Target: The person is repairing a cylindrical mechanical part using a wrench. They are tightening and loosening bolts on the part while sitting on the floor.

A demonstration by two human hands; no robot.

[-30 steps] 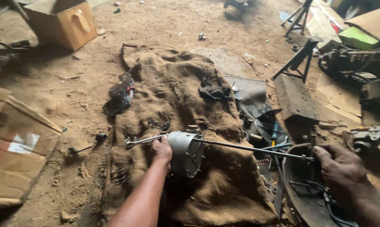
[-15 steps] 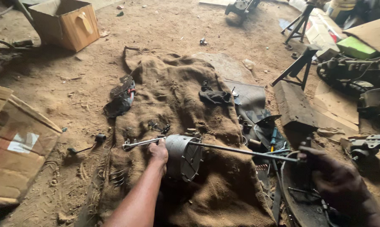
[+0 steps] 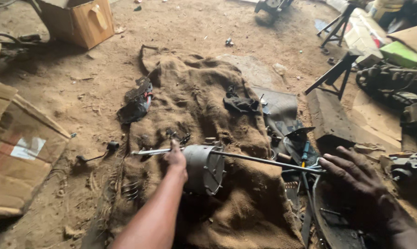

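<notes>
Left hand (image 3: 175, 159) of ours rests at lower centre of the head view, fingers curled over the rim of a grey metal drum (image 3: 204, 168), where a long thin rod (image 3: 259, 159) runs through it; how firmly the fingers close we cannot tell. Our right hand (image 3: 356, 177) lies at lower right with fingers spread flat, fingertips just touching the far end of that rod and gripping nothing. The drum sits on its side on a brown burlap sack (image 3: 204, 106) spread over the dirt floor (image 3: 79, 87).

We judge the drum heavy and rigid, its greasy surface likely slippery. The rod looks stiff yet slender, so the drum body or its flanged rim seems the safer hold, with the rod's ends serving only to steady it.

As for containers, an open cardboard box (image 3: 77, 20) stands at upper left; we cannot see what it holds. A flattened carton (image 3: 19, 152) lies at the left edge. At lower right a dark round pan (image 3: 330, 226) holds loose metal parts, partly under our right hand.
</notes>
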